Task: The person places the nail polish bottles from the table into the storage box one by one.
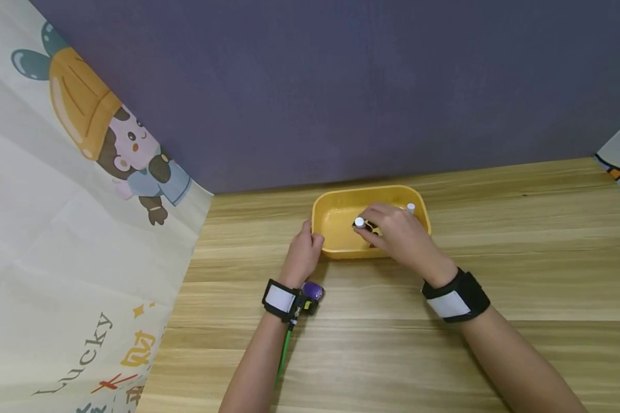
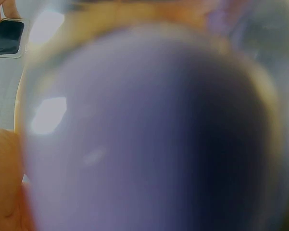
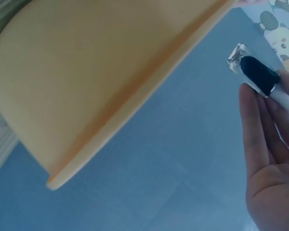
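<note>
My right hand (image 1: 404, 236) pinches a nail polish bottle (image 3: 259, 74) by its white cap between thumb and fingers, over the yellow plastic basin (image 1: 336, 198). The right wrist view shows clear glass around dark polish; in the head view mostly the white cap shows. At the basin's left end, my left hand (image 1: 303, 250) grips the rim, thumb on the edge and fingers outside. A second white cap (image 1: 410, 207) stands up inside the basin's right end, and my right hand hides part of the interior. Beside my left wrist is a purple nail polish bottle (image 1: 312, 291).
The basin stands on a wood-grain table (image 1: 372, 355), near a dark blue-grey wall (image 1: 367, 92). A printed cloth (image 1: 57, 241) hangs on the left. The purple bottle, close and blurred, fills most of the left wrist view. A green cord (image 1: 284, 350) runs along my left forearm.
</note>
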`<state>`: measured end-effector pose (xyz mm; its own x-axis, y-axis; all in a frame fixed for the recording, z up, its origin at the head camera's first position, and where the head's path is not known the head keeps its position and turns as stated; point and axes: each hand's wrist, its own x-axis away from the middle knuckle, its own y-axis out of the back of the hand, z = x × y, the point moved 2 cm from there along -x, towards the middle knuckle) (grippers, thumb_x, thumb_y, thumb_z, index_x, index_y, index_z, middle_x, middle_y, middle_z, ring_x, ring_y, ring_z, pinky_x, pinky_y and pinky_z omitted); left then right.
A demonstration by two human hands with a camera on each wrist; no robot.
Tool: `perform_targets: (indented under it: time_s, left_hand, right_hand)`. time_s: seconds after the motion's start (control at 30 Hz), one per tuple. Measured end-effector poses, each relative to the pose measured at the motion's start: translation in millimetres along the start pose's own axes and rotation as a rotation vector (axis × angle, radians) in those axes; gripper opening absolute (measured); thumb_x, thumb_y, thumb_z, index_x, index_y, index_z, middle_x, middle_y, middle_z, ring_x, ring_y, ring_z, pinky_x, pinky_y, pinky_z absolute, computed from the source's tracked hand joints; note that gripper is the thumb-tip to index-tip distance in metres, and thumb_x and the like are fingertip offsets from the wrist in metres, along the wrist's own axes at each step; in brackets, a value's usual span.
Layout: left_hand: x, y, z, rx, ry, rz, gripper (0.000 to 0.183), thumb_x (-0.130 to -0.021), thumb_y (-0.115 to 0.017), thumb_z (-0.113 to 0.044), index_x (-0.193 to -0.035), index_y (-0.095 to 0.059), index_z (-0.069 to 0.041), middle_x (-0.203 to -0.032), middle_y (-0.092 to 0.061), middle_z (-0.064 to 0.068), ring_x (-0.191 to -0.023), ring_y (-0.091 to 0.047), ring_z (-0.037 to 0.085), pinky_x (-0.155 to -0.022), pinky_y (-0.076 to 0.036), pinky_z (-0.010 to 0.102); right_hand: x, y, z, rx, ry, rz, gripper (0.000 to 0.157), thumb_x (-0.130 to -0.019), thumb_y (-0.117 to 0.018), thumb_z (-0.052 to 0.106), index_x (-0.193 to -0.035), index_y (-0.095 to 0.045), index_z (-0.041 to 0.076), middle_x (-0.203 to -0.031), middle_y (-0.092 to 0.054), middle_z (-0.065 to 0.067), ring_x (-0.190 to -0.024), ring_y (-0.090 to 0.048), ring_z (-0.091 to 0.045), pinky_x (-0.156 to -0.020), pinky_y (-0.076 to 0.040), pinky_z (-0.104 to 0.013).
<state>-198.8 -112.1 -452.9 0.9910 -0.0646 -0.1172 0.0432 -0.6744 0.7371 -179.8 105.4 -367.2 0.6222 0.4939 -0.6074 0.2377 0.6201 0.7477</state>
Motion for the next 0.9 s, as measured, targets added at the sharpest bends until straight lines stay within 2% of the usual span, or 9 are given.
perform_targets:
  time_s: [0.3, 0.47, 0.9]
  left_hand:
    - [0.1, -0.3, 0.3, 0.011, -0.008, 0.0, 0.048, -0.092, -0.034, -0.03, -0.137, -0.037, -0.013, -0.095, -0.055, 0.006, -0.071, -0.052, 0.019, -0.058, -0.042, 0.03]
    - [-0.2, -0.7, 1.1, 0.011, -0.005, 0.005, 0.049, -0.092, -0.033, -0.031, -0.137, -0.036, -0.012, -0.095, -0.055, 0.006, -0.071, -0.051, 0.018, -0.059, -0.042, 0.03]
    - [-0.5, 1.0, 0.3, 0.014, 0.002, 0.004, 0.049, -0.092, -0.033, -0.031, -0.137, -0.037, -0.012, -0.092, -0.055, 0.006, -0.069, -0.051, 0.018, -0.057, -0.042, 0.03]
  right_hand:
    - [0, 10.6, -12, -0.007, -0.041, -0.024, 0.015, -0.084, -0.062, 0.026, -0.086, -0.062, 0.011, -0.082, -0.059, 0.002, -0.07, -0.055, -0.011, -0.06, -0.046, -0.027]
    - [1, 16.3, -19, -0.004, -0.054, -0.046, 0.013, -0.083, -0.063, 0.025, -0.084, -0.06, 0.012, -0.079, -0.057, 0.004, -0.064, -0.049, -0.011, -0.056, -0.042, -0.026]
    - [1, 19.2, -25, -0.021, -0.084, -0.02, 0.017, -0.084, -0.061, 0.027, -0.089, -0.062, 0.011, -0.088, -0.061, 0.0, -0.074, -0.056, -0.012, -0.062, -0.046, -0.028]
